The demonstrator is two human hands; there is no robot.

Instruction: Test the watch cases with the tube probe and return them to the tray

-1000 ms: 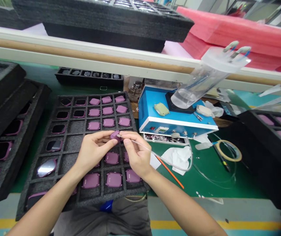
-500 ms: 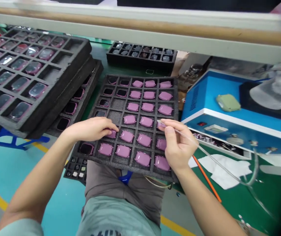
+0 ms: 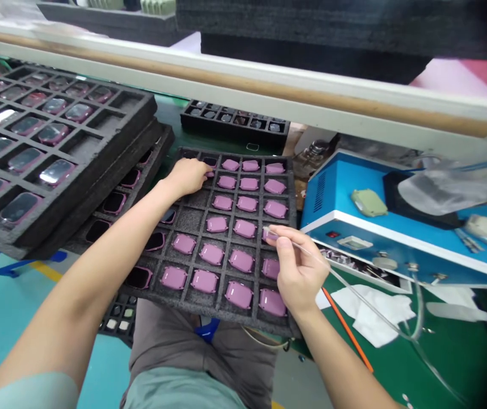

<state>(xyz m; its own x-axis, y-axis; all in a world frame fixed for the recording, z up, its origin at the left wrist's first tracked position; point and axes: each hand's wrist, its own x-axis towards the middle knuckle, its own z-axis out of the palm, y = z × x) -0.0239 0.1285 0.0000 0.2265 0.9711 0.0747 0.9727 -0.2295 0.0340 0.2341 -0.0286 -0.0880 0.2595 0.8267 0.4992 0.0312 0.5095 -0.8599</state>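
A dark foam tray [image 3: 190, 218] holds rows of purple watch cases [image 3: 240, 260], most with their plain purple side up; a few at the left show a dark opening in a purple rim. My left hand [image 3: 188, 176] reaches over the back left of the tray, its fingers closed on a purple watch case [image 3: 209, 174] that they partly hide. My right hand [image 3: 301, 267], at the tray's right edge, pinches the end of a clear thin tube [image 3: 345, 281]. The tube's tip is over another purple case, partly covered by the fingers.
Stacked foam trays [image 3: 111, 136] with glass-faced watches rise at the left. A blue machine [image 3: 324, 187] stands right, with a green case [image 3: 369, 203] on top. White wipes [image 3: 375, 318] and an orange stick [image 3: 348, 329] lie on the green bench. A shelf beam [image 3: 226, 74] crosses above.
My left hand has moved from a cell near the tray's front left to one at its back left. The right hand keeps its place over the tray. The view has tilted up slightly.
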